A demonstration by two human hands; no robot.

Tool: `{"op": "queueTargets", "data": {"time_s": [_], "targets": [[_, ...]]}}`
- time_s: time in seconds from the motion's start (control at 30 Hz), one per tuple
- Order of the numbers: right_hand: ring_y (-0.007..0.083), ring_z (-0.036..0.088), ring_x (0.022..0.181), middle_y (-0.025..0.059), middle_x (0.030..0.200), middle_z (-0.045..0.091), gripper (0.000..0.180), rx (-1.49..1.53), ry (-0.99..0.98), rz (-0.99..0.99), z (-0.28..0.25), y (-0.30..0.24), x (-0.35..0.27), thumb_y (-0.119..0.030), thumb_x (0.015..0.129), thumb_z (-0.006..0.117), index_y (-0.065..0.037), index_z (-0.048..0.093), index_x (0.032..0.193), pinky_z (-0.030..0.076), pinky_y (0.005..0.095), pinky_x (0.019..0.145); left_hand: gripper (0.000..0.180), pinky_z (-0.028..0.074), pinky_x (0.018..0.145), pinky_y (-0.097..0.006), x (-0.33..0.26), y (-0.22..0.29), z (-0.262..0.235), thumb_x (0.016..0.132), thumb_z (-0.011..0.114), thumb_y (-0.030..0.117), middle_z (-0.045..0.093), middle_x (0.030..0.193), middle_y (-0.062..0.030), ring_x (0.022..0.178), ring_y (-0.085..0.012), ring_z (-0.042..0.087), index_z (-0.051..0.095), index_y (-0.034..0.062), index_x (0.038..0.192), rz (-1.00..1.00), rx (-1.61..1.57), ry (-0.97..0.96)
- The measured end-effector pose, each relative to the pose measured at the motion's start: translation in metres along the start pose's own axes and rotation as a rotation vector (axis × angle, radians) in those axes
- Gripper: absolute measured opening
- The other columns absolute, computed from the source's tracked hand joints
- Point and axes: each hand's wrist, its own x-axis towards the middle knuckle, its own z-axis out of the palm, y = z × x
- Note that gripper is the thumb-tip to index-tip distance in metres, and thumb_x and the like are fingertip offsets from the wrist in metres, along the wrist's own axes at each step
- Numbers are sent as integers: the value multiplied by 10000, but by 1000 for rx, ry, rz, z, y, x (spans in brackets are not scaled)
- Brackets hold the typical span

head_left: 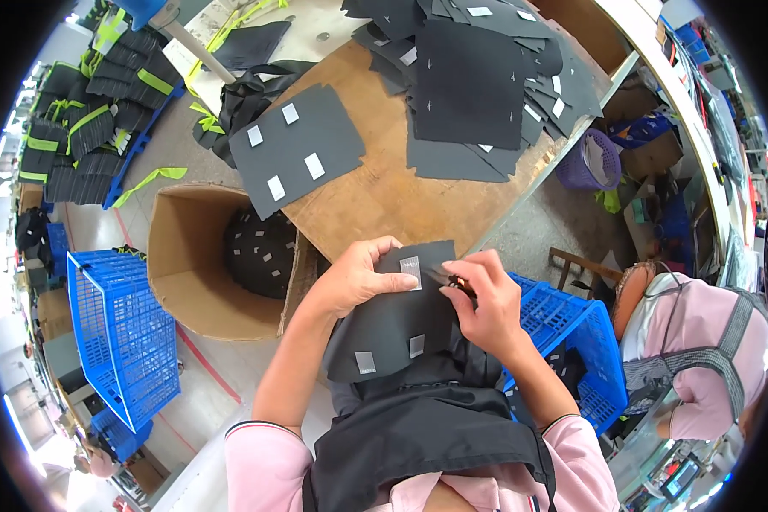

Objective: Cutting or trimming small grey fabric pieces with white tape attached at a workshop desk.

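Gripping a black fabric panel with grey rectangular patches over the lap, below the wooden worktop, the left hand pinches its top edge while the right hand clasps a small dark tool; a slip could nick the cloth.

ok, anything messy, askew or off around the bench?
Mostly the stack of dark fabric panels on the wooden table: fanned out unevenly, with corners past the table edge. Yellow-green straps lie loose on the floor. The panel held by left hand and right hand looks fine.
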Motion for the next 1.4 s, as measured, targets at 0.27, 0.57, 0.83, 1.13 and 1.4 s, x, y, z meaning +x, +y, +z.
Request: {"op": "queueTargets", "data": {"time_s": [0.27,0.57,0.83,1.13,1.4], "targets": [[244,537,602,71,758,535,308,-103,-2,-265,0,5,6,-55,645,706,-82,612,938,435,323,526,356,455,656,-222,-7,7,5,692,775,163,597,805,-17,718,-76,550,561,11,932,10,41,3],[223,524,590,59,759,551,311,-91,9,-332,-5,7,8,-54,625,716,-81,623,921,422,306,514,327,441,632,-221,-10,8,10,677,777,153,595,787,-13,689,-72,535,580,19,902,-22,80,-17],[219,518,576,50,723,554,279,-50,41,-322,-10,8,3,-47,617,717,-81,628,880,416,302,502,329,438,636,-222,-12,13,10,674,776,150,593,783,-14,700,-74,531,582,17,903,-44,89,-34],[220,505,567,44,753,554,274,-93,26,-346,-17,5,3,-57,622,718,-81,626,880,408,290,506,328,430,633,-222,-12,15,11,677,774,162,590,776,-13,695,-78,528,585,15,901,-33,141,-39],[245,512,577,93,742,539,231,-3,159,-281,-6,4,2,-38,658,704,-57,617,871,411,306,481,293,436,655,-223,-12,15,11,700,756,138,595,794,-15,713,-81,533,583,12,902,13,158,-18]]}}
